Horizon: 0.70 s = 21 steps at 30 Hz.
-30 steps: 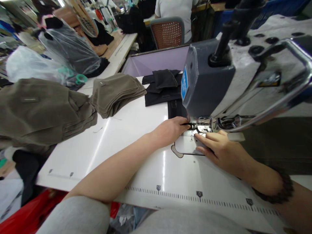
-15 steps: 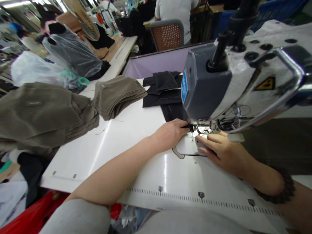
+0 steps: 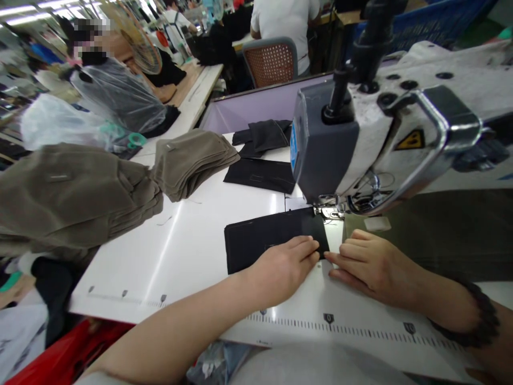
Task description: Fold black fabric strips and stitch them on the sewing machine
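A flat rectangular black fabric piece (image 3: pixel 250 235) lies on the white sewing table, its far right corner at the presser foot (image 3: pixel 318 209) of the sewing machine (image 3: pixel 324 144). Resting on the piece near its right edge, my left hand (image 3: pixel 286 267) has its fingers pressed together on the cloth. At the near right corner, my right hand (image 3: pixel 371 262) touches the cloth with its index fingertip, the other fingers curled. Whether its thumb is under the edge is hard to see. Beyond the machine head lies another black fabric piece (image 3: pixel 260 175).
Stacks of olive-brown fabric pieces (image 3: pixel 192 160) and a larger olive-brown pile (image 3: pixel 68 187) sit at the left. Folded black pieces (image 3: pixel 268 136) lie at the back. Dark green cloth (image 3: pixel 425 230) is right of the needle area. A person sits beyond, by a chair (image 3: pixel 272 63).
The black fabric piece has come out toward me and now lies flat left of the presser foot. Both hands have moved nearer to me, away from the needle.
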Available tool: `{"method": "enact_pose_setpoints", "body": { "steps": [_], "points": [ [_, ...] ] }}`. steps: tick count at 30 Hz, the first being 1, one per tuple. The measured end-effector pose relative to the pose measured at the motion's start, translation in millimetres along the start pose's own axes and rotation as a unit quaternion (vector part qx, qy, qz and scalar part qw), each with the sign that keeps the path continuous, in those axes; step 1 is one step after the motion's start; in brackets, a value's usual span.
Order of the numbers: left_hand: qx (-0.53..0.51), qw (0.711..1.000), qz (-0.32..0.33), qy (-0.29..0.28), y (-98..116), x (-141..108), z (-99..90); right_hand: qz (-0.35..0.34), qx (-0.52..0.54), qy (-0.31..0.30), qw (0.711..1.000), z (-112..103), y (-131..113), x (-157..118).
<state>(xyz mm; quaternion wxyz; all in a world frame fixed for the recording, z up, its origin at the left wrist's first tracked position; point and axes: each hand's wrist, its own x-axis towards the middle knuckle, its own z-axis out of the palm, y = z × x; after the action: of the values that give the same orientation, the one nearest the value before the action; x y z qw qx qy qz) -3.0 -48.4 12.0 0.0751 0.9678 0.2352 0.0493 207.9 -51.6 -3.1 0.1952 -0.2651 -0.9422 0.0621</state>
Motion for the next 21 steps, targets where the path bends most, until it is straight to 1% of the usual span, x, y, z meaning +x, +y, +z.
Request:
{"method": "enact_pose_setpoints", "body": {
  "steps": [2, 8, 12, 17, 21],
  "points": [
    [0.004, 1.0, 0.007, 0.004, -1.4, -0.3, 0.2, 0.0, -0.004, -0.004, 1.0, -0.4, -0.9, 0.4],
    [0.011, 1.0, -0.004, 0.012, -7.5, 0.8, 3.1, 0.012, -0.035, 0.007, 0.999, 1.5, -0.1, 0.9],
    [0.005, 1.0, -0.006, 0.011, -14.9, 4.7, 3.5, 0.042, -0.05, -0.001, 0.998, 4.1, 2.5, 1.2],
    [-0.009, 1.0, -0.023, 0.007, -25.8, 12.1, 2.2, 0.078, -0.077, -0.004, 0.994, 6.4, 5.2, 4.6],
    [-0.008, 1.0, -0.022, 0.012, -35.0, 18.8, 0.9, 0.11, -0.087, -0.013, 0.99, 7.7, 6.2, 7.6]
  ]
}}
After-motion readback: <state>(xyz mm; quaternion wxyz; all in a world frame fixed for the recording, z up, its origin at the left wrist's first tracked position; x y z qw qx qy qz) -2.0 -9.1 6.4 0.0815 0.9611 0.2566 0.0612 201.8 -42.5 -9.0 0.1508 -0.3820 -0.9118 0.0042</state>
